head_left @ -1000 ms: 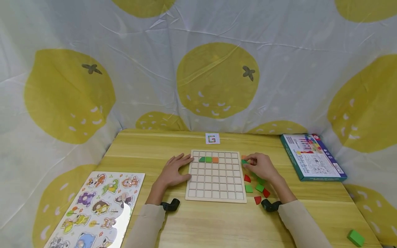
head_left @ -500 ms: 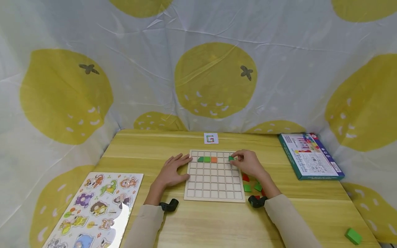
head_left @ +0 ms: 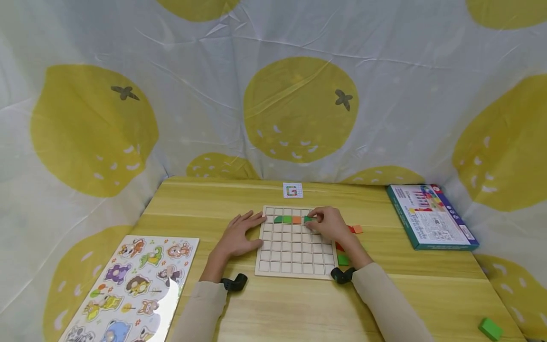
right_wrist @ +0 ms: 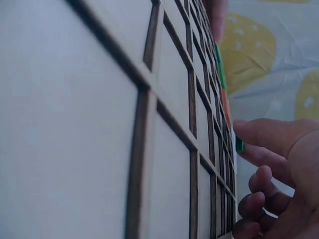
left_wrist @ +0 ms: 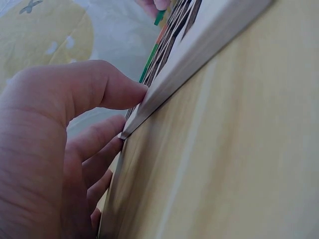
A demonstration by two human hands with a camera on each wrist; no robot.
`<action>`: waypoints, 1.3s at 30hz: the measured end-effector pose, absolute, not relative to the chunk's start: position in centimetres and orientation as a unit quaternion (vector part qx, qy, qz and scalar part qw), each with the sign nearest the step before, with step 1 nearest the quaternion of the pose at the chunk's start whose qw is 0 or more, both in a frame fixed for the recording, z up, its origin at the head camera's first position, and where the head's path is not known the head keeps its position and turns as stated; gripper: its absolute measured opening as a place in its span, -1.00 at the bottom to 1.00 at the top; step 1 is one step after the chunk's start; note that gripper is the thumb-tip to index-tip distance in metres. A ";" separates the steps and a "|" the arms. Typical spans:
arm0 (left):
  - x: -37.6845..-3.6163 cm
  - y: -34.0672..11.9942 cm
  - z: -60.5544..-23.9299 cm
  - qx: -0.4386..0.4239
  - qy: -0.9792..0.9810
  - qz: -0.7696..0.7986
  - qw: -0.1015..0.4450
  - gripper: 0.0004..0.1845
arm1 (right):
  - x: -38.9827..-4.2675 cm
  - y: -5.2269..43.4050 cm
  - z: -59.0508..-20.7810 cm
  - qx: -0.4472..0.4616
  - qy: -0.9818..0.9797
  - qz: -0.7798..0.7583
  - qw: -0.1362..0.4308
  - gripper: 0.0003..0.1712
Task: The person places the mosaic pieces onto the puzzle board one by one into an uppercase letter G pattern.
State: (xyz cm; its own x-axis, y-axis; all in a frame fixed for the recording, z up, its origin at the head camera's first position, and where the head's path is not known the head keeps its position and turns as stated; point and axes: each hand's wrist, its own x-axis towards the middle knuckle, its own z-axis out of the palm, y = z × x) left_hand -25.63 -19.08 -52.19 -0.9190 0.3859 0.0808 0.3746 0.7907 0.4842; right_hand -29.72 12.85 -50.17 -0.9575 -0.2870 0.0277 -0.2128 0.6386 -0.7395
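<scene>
Fingertips of the right hand point(head_left: 326, 225) pinch a small green tile point(head_left: 307, 219) over the second row of the grid board point(head_left: 295, 247), at the cell just right of the orange tile point(head_left: 297, 220). Two more green tiles point(head_left: 283, 219) already sit in that row, left of the orange one. The right wrist view shows the pinched tile point(right_wrist: 239, 145) edge-on against a fingertip, close above the board's ribs point(right_wrist: 192, 129); whether it is already seated in the cell cannot be told.

Meanwhile the left hand point(head_left: 239, 235) lies flat and relaxed, gripping nothing, with its thumb point(left_wrist: 107, 89) pressed to the board's left edge point(left_wrist: 199, 55) and the palm on the counter point(head_left: 196, 209).

To do this step well, I would judge that the tile should be squared with the cell walls before it goes down, lowered flat rather than corner-first, and let go only once it sits flush with its neighbours. Steady pressure from the bracing thumb should stop the board sliding sideways.

Spare red, orange and green tiles point(head_left: 344, 259) lie on the counter just right of the board, partly behind the right forearm. A small pattern card point(head_left: 292, 190) lies beyond the board's far edge, worth a glance to confirm colour and cell.
</scene>
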 end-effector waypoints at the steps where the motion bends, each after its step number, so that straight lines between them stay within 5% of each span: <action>1: -25.6 -19.1 -52.2 0.202 0.946 0.255 0.010 -0.22 | -29.8 12.7 -50.2 -0.137 0.904 -0.402 0.048 -0.75; 39: -25.7 -19.2 -52.3 0.201 0.946 0.255 0.007 -0.23 | -29.9 12.2 -50.4 -0.132 0.907 -0.396 0.057 -0.75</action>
